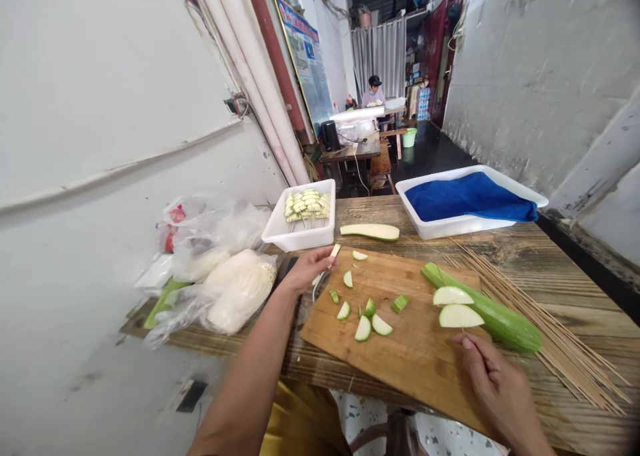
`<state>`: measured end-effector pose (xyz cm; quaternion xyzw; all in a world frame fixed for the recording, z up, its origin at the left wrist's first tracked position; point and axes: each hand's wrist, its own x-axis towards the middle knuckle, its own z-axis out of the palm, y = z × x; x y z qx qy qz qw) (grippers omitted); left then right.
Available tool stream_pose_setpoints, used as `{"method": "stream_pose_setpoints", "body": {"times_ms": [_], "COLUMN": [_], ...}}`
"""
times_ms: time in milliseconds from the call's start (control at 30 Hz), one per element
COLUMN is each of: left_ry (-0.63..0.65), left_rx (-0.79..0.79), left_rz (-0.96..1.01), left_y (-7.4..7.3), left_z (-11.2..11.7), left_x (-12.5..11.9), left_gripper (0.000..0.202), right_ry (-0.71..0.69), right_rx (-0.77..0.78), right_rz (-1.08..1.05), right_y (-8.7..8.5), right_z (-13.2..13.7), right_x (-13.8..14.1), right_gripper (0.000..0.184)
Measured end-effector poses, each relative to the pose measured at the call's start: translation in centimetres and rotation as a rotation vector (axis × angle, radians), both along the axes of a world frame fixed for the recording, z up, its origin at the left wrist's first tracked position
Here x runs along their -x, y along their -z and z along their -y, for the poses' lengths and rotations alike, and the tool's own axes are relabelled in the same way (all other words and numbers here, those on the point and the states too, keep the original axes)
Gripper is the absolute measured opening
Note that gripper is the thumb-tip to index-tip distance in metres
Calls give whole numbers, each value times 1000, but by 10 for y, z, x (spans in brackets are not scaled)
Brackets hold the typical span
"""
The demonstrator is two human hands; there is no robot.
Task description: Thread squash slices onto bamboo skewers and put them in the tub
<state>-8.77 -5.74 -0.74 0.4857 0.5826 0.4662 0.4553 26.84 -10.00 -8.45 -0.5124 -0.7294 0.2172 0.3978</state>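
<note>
My right hand (pixel 493 373) pinches the lower end of a thin wooden skewer, with two half-round zucchini slices (pixel 461 316) threaded on it. Between the fingers of my left hand (pixel 311 269) is a small zucchini slice (pixel 335 250), at the far left corner of the wooden cutting board (pixel 400 363). Several loose zucchini pieces (pixel 382 325) lie scattered on the board. A whole-looking green zucchini (pixel 505 319) rests along the board's right side, partly behind the skewered slices. Beyond the board lies a cut zucchini half (pixel 370 231), pale face up.
Bare skewers (pixel 565 336) spread over the table's right side. A white tray (pixel 299 241) of skewered slices stands back left; another white tray (pixel 440 228) holds a blue cloth (pixel 465 196). Plastic bags (pixel 240 289) crowd the left. A person (pixel 373 95) sits farther back.
</note>
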Motion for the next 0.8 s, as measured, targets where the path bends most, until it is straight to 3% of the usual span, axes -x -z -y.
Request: {"method": "stream_pose_setpoints", "body": {"times_ms": [100,233,333,533,800], "left_ry": [153,204,127,-91,-207], "left_rx": [36,11,21,105,237], "left_rz": [414,654,724,784,841], "left_y": [-14,-25,-25,-18,-24], "left_z": [12,23,22,15,19], "left_x": [-15,-43,-68,-111,-131], "left_gripper": [31,26,28,26,11], "right_ry": [1,-1,-37,-249,-287], "right_rx": [0,-33,-94,-105,-86], "right_rz": [-14,-45,-55,-82,-103], "right_y": [1,-1,-12,-33,-32], "right_z": [0,0,7,31,39], "right_x": [1,1,2,14,14], "right_gripper": [36,34,29,22,22]}}
